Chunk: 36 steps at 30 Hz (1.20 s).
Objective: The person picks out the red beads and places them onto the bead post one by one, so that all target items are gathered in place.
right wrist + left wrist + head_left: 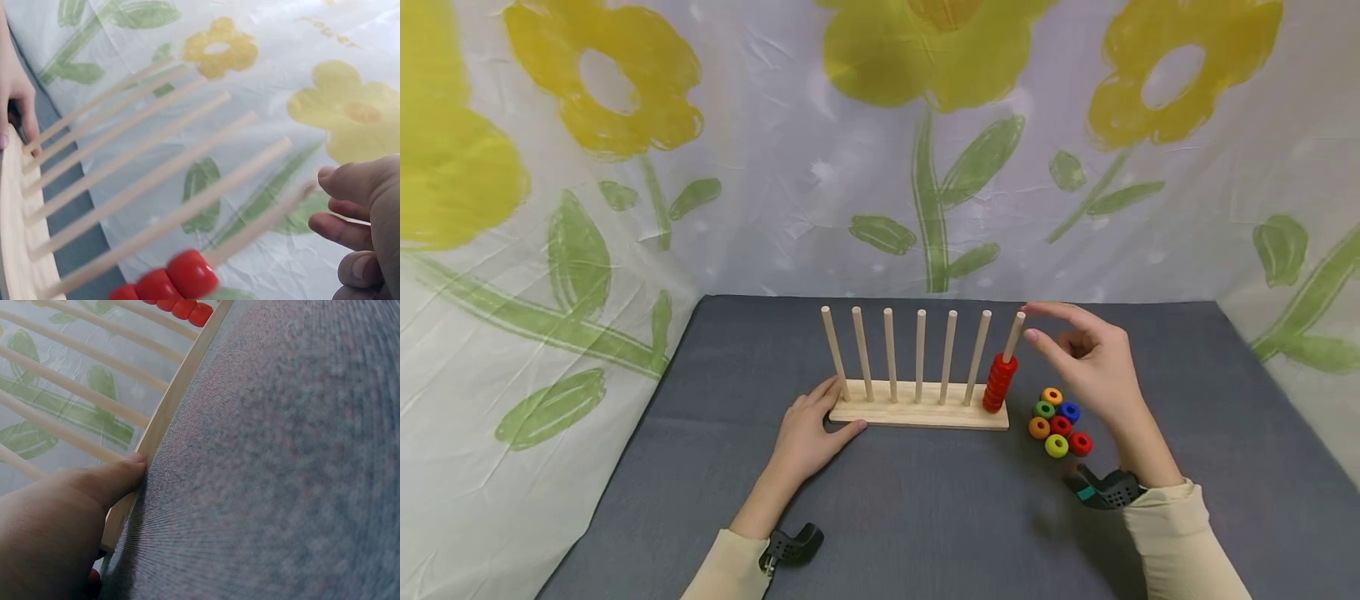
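Note:
A wooden base with a row of upright pegs (917, 417) stands on the table. Its left end is gripped by my left hand (808, 429), the thumb (122, 477) along the front edge and the fingers round the far side. Red beads (999, 383) are stacked on the rightmost peg (1015, 337), whose upper part is bare. Beside the tip of that peg is my right hand (1093, 354), thumb and forefinger apart with nothing between them. In the right wrist view the fingertips (331, 181) overlap the peg's end.
Loose beads lie in a cluster right of the base: orange (1039, 427), green (1043, 409), blue (1068, 412), yellow (1056, 446) and red (1081, 443). The dark grey tablecloth (910, 508) reaches a flower-painted sheet (760, 167) behind.

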### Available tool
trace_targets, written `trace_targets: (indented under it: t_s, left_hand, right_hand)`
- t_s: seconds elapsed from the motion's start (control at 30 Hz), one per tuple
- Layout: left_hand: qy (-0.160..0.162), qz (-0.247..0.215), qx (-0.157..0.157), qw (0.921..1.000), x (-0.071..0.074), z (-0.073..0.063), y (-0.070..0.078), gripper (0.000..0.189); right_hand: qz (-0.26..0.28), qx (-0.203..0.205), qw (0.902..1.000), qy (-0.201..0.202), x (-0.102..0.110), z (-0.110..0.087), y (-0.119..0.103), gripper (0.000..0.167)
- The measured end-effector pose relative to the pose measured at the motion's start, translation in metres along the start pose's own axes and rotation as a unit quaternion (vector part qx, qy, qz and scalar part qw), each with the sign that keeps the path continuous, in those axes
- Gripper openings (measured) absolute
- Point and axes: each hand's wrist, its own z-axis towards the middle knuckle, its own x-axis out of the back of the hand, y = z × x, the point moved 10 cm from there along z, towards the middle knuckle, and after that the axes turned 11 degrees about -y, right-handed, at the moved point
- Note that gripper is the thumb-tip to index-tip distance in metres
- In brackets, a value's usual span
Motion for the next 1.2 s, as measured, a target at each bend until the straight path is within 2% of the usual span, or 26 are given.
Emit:
trace_targets:
  t_s: [0.1, 0.33, 0.47, 0.9, 1.2]
  left_hand:
    - [-0.004, -0.003, 0.0, 1.0, -0.003, -0.001, 0.0, 0.083]
    - [0.002, -0.002, -0.004, 1.0, -0.002, 0.0, 0.001, 0.082]
    - [0.001, 0.002, -0.004, 1.0, 0.0, 0.0, 0.001, 0.082]
    - [0.006, 0.0, -0.007, 1.0, 0.001, 0.0, 0.002, 0.082]
    - [0.004, -0.001, -0.008, 1.0, 0.0, 0.0, 0.001, 0.083]
  right_hand:
    - [0.007, -0.017, 0.9998, 0.005, 0.008, -0.006, 0.013, 0.032]
    - [-0.019, -0.082, 0.9965, -0.003, 0.022, -0.028, 0.078, 0.035]
    - [-0.037, -0.114, 0.9927, -0.008, 0.029, -0.046, 0.101, 0.034]
    - [-0.067, -0.169, 0.9828, -0.033, 0.041, -0.104, 0.136, 0.033]
    - [-0.063, -0.218, 0.9725, -0.053, 0.03, -0.143, 0.153, 0.034]
